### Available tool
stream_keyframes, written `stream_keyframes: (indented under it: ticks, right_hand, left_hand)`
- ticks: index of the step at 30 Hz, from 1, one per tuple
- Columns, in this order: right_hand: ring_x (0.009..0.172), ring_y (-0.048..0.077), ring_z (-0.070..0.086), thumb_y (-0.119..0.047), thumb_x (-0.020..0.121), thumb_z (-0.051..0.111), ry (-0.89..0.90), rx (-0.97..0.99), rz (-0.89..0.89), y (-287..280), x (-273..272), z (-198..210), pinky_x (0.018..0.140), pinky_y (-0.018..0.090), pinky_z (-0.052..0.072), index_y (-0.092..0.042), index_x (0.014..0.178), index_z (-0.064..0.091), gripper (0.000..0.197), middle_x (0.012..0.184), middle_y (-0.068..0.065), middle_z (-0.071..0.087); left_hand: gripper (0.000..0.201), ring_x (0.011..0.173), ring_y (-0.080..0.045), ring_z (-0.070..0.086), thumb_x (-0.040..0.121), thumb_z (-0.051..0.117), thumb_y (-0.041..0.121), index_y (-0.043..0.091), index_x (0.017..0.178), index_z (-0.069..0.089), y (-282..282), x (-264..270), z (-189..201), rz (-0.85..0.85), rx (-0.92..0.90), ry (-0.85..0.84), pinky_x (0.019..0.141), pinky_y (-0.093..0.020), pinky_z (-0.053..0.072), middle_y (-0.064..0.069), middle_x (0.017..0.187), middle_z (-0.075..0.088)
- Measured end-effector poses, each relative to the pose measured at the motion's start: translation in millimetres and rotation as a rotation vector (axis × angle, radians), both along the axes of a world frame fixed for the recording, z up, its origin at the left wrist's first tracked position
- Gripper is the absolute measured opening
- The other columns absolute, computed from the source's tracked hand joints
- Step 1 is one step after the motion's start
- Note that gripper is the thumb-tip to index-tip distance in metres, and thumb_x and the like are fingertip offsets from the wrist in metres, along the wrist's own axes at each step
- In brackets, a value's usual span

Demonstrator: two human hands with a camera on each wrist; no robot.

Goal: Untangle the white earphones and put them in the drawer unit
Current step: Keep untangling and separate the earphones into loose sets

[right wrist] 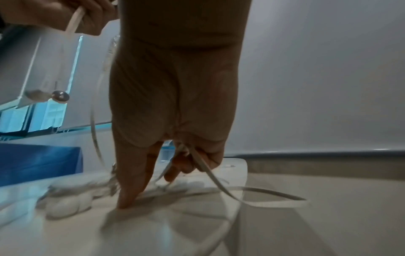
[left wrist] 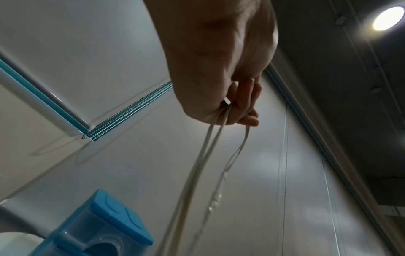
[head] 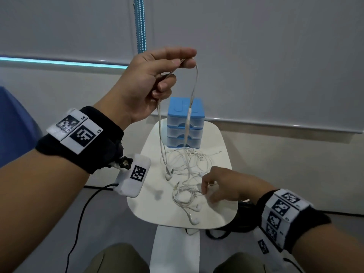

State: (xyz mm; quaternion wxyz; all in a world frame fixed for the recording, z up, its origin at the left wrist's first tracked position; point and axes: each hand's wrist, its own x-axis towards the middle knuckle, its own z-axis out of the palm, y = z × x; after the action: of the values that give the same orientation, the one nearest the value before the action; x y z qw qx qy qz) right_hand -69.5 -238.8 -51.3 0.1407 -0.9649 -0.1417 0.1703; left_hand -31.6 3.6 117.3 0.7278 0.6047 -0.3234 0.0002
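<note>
At the left and center of the head view, the left hand (head: 149,83) was raised high, thumb and fingers pinching a loop of the white earphones (head: 185,170). From that pinch 2 runs of cable dropped toward the table (head: 220,138), one carrying an inline remote (head: 189,115) that hung in front of the drawer unit (head: 185,123). The left wrist view showed the strands leaving the curled fingers (left wrist: 245,104). The rest of the earphones lay in a tangled heap at the middle of the table, just in front of the blue 3-drawer unit, whose drawers looked closed. At the lower right, the right hand (head: 222,186) reached down into the tangle, its fingers curled round a cable while 1 finger (right wrist: 131,181) pressed on the tabletop.
</note>
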Motion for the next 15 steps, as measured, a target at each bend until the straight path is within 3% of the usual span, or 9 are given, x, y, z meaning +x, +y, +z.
stream_keyframes:
  ticks: [3,8,15]
  right_hand:
    - [0.102,0.017,0.056,-0.027,0.086,0.08,-0.044,-0.016,0.023,7,-1,-10,0.092,0.033,0.05,-0.026,0.098,0.073,0.014,0.107,-0.009,0.044]
    - [0.103,0.023,0.056,-0.026,0.1,0.062,-0.028,-0.126,0.077,6,-1,-4,0.094,0.036,0.048,-0.023,0.103,0.06,0.005,0.115,-0.003,0.047]
    - [0.088,0.022,0.057,-0.019,0.1,0.058,-0.211,-0.057,0.043,1,8,27,0.08,0.036,0.049,-0.026,0.091,0.052,0.013,0.093,-0.005,0.061]
  left_hand:
    - [0.033,0.047,-0.003,0.03,0.104,0.044,0.001,0.008,0.127,0.068,3,-1,-5,0.013,0.015,-0.001,0.04,-0.012,0.025,-0.001,0.105,0.074]
    - [0.033,0.046,-0.003,0.031,0.105,0.044,0.001,0.008,0.127,0.068,7,-1,-7,0.032,0.024,0.002,0.04,-0.012,0.027,-0.001,0.106,0.074]
    - [0.032,0.047,-0.004,0.03,0.104,0.047,0.001,0.01,0.124,0.07,8,0,-6,0.064,0.048,0.009,0.042,-0.013,0.025,-0.003,0.107,0.075]
